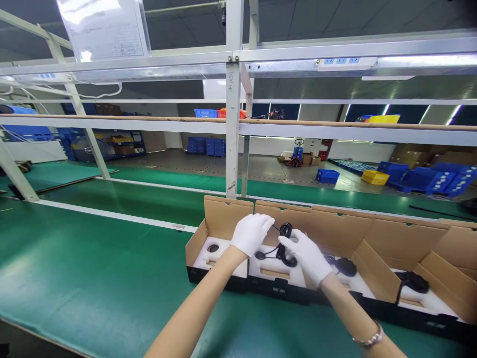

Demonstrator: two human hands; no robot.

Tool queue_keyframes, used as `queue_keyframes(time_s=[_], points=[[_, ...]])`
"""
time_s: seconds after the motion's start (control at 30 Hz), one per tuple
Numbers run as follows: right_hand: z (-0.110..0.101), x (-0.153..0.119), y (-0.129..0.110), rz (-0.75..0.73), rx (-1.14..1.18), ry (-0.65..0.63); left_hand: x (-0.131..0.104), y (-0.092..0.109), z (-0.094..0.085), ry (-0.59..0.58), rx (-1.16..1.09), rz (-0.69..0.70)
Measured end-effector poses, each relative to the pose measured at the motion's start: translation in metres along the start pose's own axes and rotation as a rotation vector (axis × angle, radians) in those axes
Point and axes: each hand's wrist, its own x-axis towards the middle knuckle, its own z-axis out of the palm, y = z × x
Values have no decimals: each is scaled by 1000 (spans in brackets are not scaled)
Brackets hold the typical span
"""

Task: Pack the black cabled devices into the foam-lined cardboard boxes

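Observation:
Both my hands wear white gloves above a row of open cardboard boxes. My left hand [252,233] pinches a thin end of black cable over the edge between the first two boxes. My right hand [306,254] has its fingers closed on the coiled black cable [283,243], which hangs over the second box. Below it, white foam [266,263] holds a small black round part [260,255]. The leftmost box [194,244] has white foam with a round hole. Dark round parts and cable [346,267] lie in the third box, and a black cable bundle [413,282] in the one farther right.
The boxes stand on a green tabletop [112,268]. Behind them rises a white metal post [231,124] with horizontal rails and a shelf edge [149,123]. Blue crates [327,176] and a yellow crate [374,177] are on the floor beyond.

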Motion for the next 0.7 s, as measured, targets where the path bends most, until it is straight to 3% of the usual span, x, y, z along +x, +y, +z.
queue_keyframes(time_s=[0.17,0.27,0.37,0.47,0.53,0.7], points=[[35,14,34,46,256,-121,29,-5,43,-279,139,65],[40,21,53,79,186,-130,47,-14,55,-516,143,114],[29,25,68,105,1,-109,62,-26,62,-675,226,203],[20,29,74,60,-261,-61,70,-35,71,-746,374,193],[20,33,72,-10,-433,-101,71,-35,79,-759,462,147],[35,49,59,-10,-743,-269,58,-24,98,-655,691,-47]])
